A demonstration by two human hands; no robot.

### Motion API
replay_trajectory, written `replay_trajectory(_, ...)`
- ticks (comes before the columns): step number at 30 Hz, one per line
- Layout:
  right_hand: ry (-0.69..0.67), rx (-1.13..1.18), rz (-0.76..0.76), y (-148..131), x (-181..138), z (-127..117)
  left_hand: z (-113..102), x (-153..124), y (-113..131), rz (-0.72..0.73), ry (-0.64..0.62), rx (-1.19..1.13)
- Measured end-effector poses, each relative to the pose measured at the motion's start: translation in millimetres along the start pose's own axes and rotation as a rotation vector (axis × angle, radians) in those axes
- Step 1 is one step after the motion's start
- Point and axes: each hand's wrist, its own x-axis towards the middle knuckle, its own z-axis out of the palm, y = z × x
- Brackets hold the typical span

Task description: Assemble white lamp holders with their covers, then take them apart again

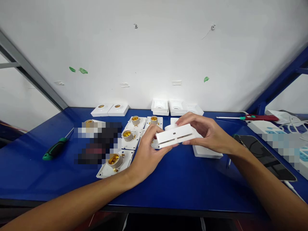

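Observation:
Both my hands hold one white square lamp-holder housing edge-on above the blue table. My left hand grips its left end, fingers curled round it. My right hand pinches its right end from above. Just under and behind the right hand lies another white square cover. Several white bases with brass screw sockets lie left of my hands, the nearest one beside my left wrist.
A green-handled screwdriver lies at the left. A red-handled screwdriver, a white power strip and a dark phone lie at the right. White covers and sockets line the back wall. A blurred patch hides things at centre left.

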Motion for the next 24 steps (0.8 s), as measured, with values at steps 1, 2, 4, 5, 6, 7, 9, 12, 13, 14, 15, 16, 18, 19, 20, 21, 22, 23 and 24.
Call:
replay_trajectory(1,0.005,-0.001,-0.012,2,0,0,0,0,-1,0.019,0.014,-0.001)
replay_trajectory(2,0.018,-0.003,-0.018,5,1,0,0,0,-2,0.039,0.032,0.000)
replay_trajectory(4,0.046,-0.005,-0.028,11,2,-1,-1,0,-3,0.089,0.061,0.012)
replay_trajectory(5,0.056,-0.002,-0.033,14,2,0,-1,1,-4,0.110,0.065,0.017)
replay_trajectory(6,0.060,0.003,-0.034,16,3,0,-2,1,-4,0.124,0.063,0.018)
replay_trajectory(7,0.062,0.009,-0.032,19,3,1,-3,2,-5,0.129,0.061,0.014)
replay_trajectory(9,0.071,0.020,-0.020,22,4,2,-4,2,-6,0.119,0.060,-0.006)
replay_trajectory(12,0.088,0.028,-0.010,26,4,5,-4,3,-7,0.088,0.062,-0.042)
replay_trajectory(13,0.091,0.027,-0.010,27,4,6,-4,2,-8,0.082,0.062,-0.051)
replay_trajectory(14,0.091,0.024,-0.011,29,4,6,-3,2,-8,0.079,0.063,-0.059)
replay_trajectory(15,0.091,0.020,-0.011,30,4,7,-3,2,-9,0.075,0.063,-0.066)
replay_trajectory(16,0.089,0.015,-0.011,30,4,7,-2,2,-9,0.070,0.062,-0.071)
replay_trajectory(18,0.089,-0.008,-0.017,29,3,8,-1,2,-9,0.057,0.063,-0.086)
replay_trajectory(19,0.087,-0.028,-0.020,28,3,9,-1,2,-9,0.053,0.065,-0.099)
replay_trajectory(20,0.083,-0.058,-0.019,26,3,9,0,2,-9,0.050,0.068,-0.115)
replay_trajectory(21,0.078,-0.094,-0.016,25,3,10,1,2,-9,0.049,0.069,-0.135)
replay_trajectory(22,0.075,-0.132,-0.012,24,3,11,1,2,-9,0.049,0.066,-0.158)
replay_trajectory(23,0.073,-0.161,-0.008,23,3,12,2,2,-9,0.049,0.062,-0.180)
replay_trajectory(24,0.078,-0.178,-0.004,22,2,12,2,2,-9,0.049,0.059,-0.196)
